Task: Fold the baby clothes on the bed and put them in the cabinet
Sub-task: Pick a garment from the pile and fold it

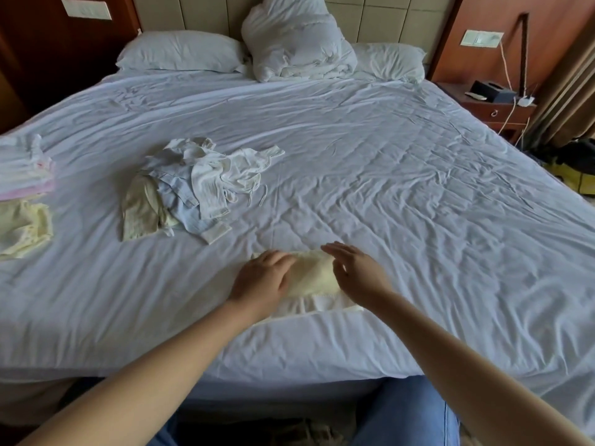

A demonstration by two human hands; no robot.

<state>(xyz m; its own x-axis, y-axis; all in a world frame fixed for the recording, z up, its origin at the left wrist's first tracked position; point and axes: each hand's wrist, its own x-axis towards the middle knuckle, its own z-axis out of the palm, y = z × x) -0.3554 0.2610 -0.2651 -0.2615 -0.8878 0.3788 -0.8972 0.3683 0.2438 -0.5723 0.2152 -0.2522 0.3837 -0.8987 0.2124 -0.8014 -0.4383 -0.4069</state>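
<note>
A pale yellow baby garment lies near the front edge of the bed, partly folded, with a white layer showing beneath it. My left hand rests flat on its left end. My right hand hovers over its right end with fingers spread and relaxed. A loose heap of unfolded baby clothes, white, light blue and cream, sits further back to the left. At the left edge lie a folded pink and white stack and a folded yellow piece.
Two pillows and a bunched white duvet sit at the headboard. A wooden nightstand with a dark box and cables stands at the back right. Bags lie on the floor to the right of the bed.
</note>
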